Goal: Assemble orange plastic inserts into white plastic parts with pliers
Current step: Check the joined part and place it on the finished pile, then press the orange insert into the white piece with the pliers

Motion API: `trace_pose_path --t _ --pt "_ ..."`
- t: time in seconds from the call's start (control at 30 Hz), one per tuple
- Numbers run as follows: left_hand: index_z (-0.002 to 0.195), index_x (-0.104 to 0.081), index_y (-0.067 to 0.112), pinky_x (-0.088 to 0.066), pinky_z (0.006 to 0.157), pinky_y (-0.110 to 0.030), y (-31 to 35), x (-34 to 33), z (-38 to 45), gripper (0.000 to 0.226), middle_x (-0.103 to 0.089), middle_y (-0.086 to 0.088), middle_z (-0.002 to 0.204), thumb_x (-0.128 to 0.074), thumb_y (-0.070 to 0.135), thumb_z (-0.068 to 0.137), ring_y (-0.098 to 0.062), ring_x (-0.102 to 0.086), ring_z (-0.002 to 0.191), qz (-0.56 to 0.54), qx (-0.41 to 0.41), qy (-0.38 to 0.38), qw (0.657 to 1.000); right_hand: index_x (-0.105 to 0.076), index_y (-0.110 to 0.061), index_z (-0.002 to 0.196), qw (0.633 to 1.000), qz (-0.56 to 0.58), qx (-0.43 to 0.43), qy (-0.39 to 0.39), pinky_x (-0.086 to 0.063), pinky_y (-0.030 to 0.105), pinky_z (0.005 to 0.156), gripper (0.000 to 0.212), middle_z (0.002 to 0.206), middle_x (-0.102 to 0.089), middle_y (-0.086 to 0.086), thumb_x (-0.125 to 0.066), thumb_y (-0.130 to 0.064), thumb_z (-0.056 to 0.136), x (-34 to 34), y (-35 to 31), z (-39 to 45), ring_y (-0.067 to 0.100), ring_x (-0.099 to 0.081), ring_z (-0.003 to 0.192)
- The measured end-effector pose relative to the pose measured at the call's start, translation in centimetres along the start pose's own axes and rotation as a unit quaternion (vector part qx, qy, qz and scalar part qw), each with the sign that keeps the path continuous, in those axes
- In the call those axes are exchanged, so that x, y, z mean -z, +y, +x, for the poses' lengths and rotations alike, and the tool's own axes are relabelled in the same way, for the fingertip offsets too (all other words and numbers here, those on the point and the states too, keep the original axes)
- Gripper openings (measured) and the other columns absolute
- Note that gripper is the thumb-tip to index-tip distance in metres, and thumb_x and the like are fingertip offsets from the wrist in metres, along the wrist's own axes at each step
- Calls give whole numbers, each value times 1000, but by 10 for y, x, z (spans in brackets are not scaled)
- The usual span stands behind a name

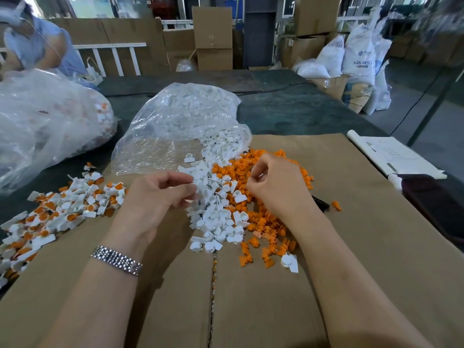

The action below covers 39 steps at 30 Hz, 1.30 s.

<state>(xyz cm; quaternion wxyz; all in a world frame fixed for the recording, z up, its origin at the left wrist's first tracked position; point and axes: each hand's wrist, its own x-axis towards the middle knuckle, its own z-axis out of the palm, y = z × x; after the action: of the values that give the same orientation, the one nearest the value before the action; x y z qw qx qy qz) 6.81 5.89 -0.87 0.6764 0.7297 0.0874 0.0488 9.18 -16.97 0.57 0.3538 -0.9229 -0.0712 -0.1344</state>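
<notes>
A heap of white plastic parts (pixel 218 217) spills from a clear bag (pixel 180 121) onto the cardboard. Beside it on the right lies a heap of orange inserts (pixel 266 229). My left hand (pixel 155 199) hovers at the left side of the white heap, its fingers curled around a white part (pixel 198 182) at the fingertips. Over the orange heap is my right hand (pixel 278 184), fingers curled inward, pinching something small that I cannot make out. A dark tool handle (pixel 320 203), possibly the pliers, pokes out from behind my right wrist.
Assembled white-and-orange pieces (pixel 57 209) lie piled at the left. A large clear bag (pixel 45 126) of more pieces sits far left, with another person (pixel 37 43) behind it. Papers (pixel 391 154) and a dark object (pixel 431 197) lie at the right edge. Flat cardboard (pixel 251 310) covers the near table.
</notes>
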Motion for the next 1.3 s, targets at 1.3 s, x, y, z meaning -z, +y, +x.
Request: trace_pose_path --t 1.3 --pt "108 -80 7 -57 73 -19 1 -24 -10 29 -75 -2 78 -76 12 80 -12 -73 84 -279 18 -137 950 -75 -14 97 944 313 39 -93 -57 20 78 6 87 -75 -2 -72 -13 92 3 -24 -16 9 -71 83"
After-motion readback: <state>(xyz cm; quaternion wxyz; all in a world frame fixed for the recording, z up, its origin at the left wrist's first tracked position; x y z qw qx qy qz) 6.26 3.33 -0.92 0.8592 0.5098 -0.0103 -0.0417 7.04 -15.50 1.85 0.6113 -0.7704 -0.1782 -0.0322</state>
